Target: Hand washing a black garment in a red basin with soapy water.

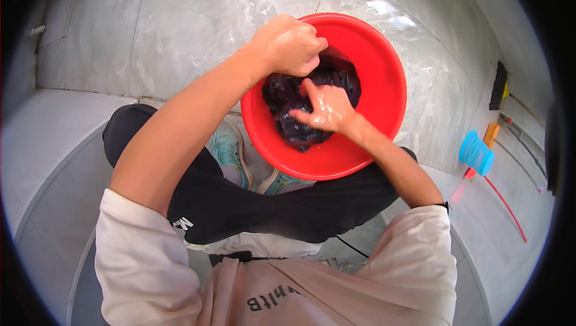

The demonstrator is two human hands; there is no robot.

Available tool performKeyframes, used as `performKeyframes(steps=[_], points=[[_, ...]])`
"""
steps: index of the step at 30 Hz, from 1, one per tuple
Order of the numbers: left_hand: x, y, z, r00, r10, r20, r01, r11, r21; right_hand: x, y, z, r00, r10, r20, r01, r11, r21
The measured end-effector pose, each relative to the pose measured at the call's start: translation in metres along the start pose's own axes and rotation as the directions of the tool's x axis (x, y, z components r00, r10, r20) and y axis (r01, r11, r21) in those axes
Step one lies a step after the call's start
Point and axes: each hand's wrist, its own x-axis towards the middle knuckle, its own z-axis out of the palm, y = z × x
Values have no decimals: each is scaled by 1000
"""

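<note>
A bundle of dark, wet cloth (294, 131) lies bunched in a red plastic basin (384, 101). My left hand (291, 47) is closed in a fist over the basin's far left part, against the upper edge of the cloth. What its fingers grip is mostly hidden, but it seems to be that cloth. Wet and shiny, my right hand (330, 108) rests over the middle of the bundle. Its thumb and a finger are stretched apart, pointing left; the other fingers are out of sight.
The basin stands on grey marbled tile in front of my knees and sneakers (229, 152). Off to the right are a light blue plastic basket (476, 153), a thin red stick (507, 206) and a black brush-like object (498, 86) by the wall.
</note>
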Motion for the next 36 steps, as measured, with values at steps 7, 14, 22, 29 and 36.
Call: performKeyframes(steps=[7,14,22,29,36], points=[[0,4,-2,999,-28,22,29,998,-49,-16,-2,52,958,-185,-221,102,935,-340],[-2,7,2,1000,-6,-6,5,996,-84,23,21,100,978,-109,-176,70,974,-217],[-1,4,-4,1000,-15,13,17,981,-191,102,18,98,948,-44,-316,71,995,75],[8,2,-5,1000,1,7,0,990,-138,151,37,70,998,-65,7,64,997,38],[6,-3,0,999,23,-36,-26,995,-95,149,66,-17,950,-28,309,-35,980,196]])
